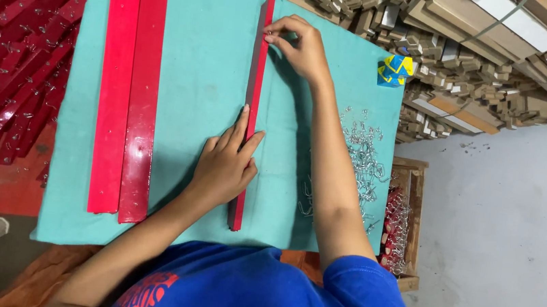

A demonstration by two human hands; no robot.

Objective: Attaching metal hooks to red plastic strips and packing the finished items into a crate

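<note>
Head view is looking straight down on a counter [67,219] covered by a teal cloth [208,64]. Two long red strips [130,89] are lying side by side along the cloth's left edge, and open cloth is stretching between them and a narrow red strip [255,76] near the middle, leaving clear room there for the hands. Beyond the left edge, a pile of red pieces [9,62] is crowding the surface. On the right, a heap of small metal hooks [361,163] is lying on the cloth near its edge, just beside a wooden box [409,224], with stacked cardboard [478,46] past the far edge.

Left hand [225,165] is resting flat and open (fingers spread) on the narrow red strip, pressing it down. Right hand [299,47] is pinching its fingertips at the strip's far end; whether a small metal piece is between them is too small to tell.
</note>
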